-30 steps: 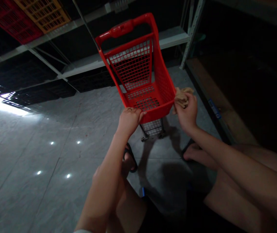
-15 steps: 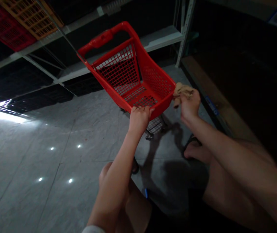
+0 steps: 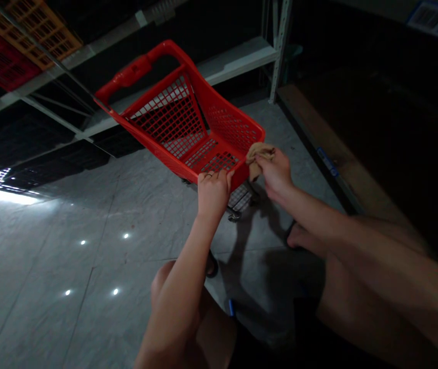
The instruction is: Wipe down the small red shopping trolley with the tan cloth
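Note:
A small red shopping cart (image 3: 219,137) stands on the grey floor in front of me, its handle toward the upper left. My left hand (image 3: 213,193) is closed over the cart's near rim, fingers hooked over the edge, with a dark ring on one finger. In my right hand (image 3: 278,171) is a bunched tan cloth (image 3: 257,156), pressed against the near right corner of the rim. My right fingertips are partly hidden by the cloth.
Metal shelving (image 3: 242,64) runs behind the cart, with a yellow crate (image 3: 45,33) and a red crate (image 3: 1,59) at upper left. A wooden board (image 3: 330,138) lies along the right. A small blue object (image 3: 231,307) rests on the floor near my feet.
My right hand and the cloth have moved left, along the rim toward my left hand. The cart's handle sits further left in view. My left hand keeps its hold on the rim.

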{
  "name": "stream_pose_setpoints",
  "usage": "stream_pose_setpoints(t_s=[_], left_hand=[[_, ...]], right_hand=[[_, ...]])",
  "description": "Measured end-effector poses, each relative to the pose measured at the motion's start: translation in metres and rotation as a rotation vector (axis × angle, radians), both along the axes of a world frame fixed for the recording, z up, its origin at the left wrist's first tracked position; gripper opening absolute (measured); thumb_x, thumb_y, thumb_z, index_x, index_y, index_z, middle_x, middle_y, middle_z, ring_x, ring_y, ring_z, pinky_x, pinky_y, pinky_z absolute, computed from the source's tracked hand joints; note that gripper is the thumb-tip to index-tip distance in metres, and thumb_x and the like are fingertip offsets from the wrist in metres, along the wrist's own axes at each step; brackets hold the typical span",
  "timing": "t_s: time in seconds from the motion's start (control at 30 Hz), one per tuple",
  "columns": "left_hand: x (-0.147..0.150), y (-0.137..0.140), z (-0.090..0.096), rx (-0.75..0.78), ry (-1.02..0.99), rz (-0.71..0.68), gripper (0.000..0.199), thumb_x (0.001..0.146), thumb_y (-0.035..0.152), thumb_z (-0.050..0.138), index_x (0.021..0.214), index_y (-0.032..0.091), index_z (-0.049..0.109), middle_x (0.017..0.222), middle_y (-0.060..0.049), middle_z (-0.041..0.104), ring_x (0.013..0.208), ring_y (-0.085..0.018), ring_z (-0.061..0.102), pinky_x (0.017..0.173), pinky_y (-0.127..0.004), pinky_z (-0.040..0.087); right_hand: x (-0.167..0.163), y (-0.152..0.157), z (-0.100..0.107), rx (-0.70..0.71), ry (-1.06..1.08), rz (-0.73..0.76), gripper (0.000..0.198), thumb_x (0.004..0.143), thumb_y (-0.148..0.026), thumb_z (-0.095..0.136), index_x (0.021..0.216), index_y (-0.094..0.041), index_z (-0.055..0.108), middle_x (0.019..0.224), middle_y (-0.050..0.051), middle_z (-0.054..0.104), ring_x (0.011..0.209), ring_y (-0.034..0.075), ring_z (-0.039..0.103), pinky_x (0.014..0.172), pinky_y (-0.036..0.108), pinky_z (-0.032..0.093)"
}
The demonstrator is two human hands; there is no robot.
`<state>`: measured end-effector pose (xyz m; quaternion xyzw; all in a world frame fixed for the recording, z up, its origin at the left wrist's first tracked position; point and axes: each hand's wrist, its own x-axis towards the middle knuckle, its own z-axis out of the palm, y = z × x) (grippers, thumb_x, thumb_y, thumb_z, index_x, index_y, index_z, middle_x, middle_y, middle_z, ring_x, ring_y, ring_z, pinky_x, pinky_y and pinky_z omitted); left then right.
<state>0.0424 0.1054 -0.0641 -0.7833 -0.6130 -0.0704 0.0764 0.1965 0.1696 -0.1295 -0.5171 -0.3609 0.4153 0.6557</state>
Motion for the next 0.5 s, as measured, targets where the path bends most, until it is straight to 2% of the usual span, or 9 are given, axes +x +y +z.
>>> stream_pose_setpoints(t_s=[0.07,0.13,0.23,0.33,0.4,0.43,0.5], left_hand=[[-0.001,-0.003,-0.001,0.022,0.007,-0.008,0.048,0.11,0.039,0.029,0.096,0.017,0.069,0.087,-0.012,0.074,0.089,-0.025,0.067,0.086,-0.038,0.038],[-0.001,-0.006,-0.003,0.044,0.012,-0.003,0.049,0.11,0.038,0.028,0.093,0.017,0.069,0.084,-0.011,0.074,0.087,-0.025,0.067,0.086,-0.037,0.038],[0.0,-0.01,-0.005,0.085,0.005,0.026,0.049,0.11,0.037,0.028,0.09,0.018,0.069,0.082,-0.011,0.074,0.085,-0.024,0.067,0.086,-0.037,0.038],[0.0,-0.011,-0.006,0.111,-0.003,0.057,0.05,0.11,0.037,0.027,0.089,0.019,0.068,0.082,-0.011,0.074,0.085,-0.024,0.067,0.086,-0.037,0.038],[0.0,-0.01,-0.005,0.096,-0.007,0.063,0.051,0.11,0.037,0.026,0.089,0.019,0.068,0.083,-0.011,0.074,0.086,-0.024,0.067,0.087,-0.037,0.038],[-0.001,-0.01,-0.005,0.082,-0.009,0.057,0.05,0.11,0.037,0.027,0.089,0.019,0.068,0.083,-0.011,0.074,0.086,-0.024,0.067,0.087,-0.037,0.038],[-0.002,-0.009,-0.004,0.061,-0.01,0.037,0.05,0.11,0.038,0.027,0.091,0.019,0.069,0.083,-0.011,0.074,0.087,-0.024,0.067,0.088,-0.037,0.038]], right_hand=[[0.02,0.032,-0.003,0.0,0.027,-0.077,0.021,0.076,-0.015,0.06,0.096,-0.024,0.057,0.092,-0.001,0.069,0.087,0.015,0.068,0.084,0.032,0.056],[0.024,0.045,-0.008,-0.004,0.012,-0.152,0.024,0.076,-0.012,0.055,0.097,-0.025,0.055,0.094,-0.002,0.068,0.089,0.014,0.067,0.086,0.032,0.055],[-0.001,0.017,-0.015,0.009,-0.066,-0.197,0.029,0.073,-0.012,0.053,0.099,-0.025,0.055,0.102,0.001,0.066,0.097,0.015,0.065,0.096,0.035,0.053],[-0.04,-0.039,-0.019,0.017,-0.143,-0.038,0.025,0.071,-0.018,0.055,0.095,-0.024,0.056,0.1,0.003,0.066,0.097,0.019,0.063,0.098,0.039,0.052],[-0.055,-0.062,-0.021,-0.019,-0.12,0.078,0.025,0.069,-0.02,0.055,0.094,-0.023,0.057,0.097,0.004,0.067,0.094,0.02,0.064,0.092,0.039,0.055],[-0.056,-0.064,-0.022,-0.037,-0.1,0.1,0.026,0.068,-0.02,0.055,0.094,-0.023,0.057,0.095,0.004,0.068,0.092,0.021,0.064,0.089,0.038,0.055],[-0.046,-0.049,-0.025,-0.034,-0.097,0.059,0.027,0.066,-0.019,0.052,0.093,-0.023,0.056,0.092,0.003,0.068,0.087,0.019,0.065,0.083,0.035,0.056]])
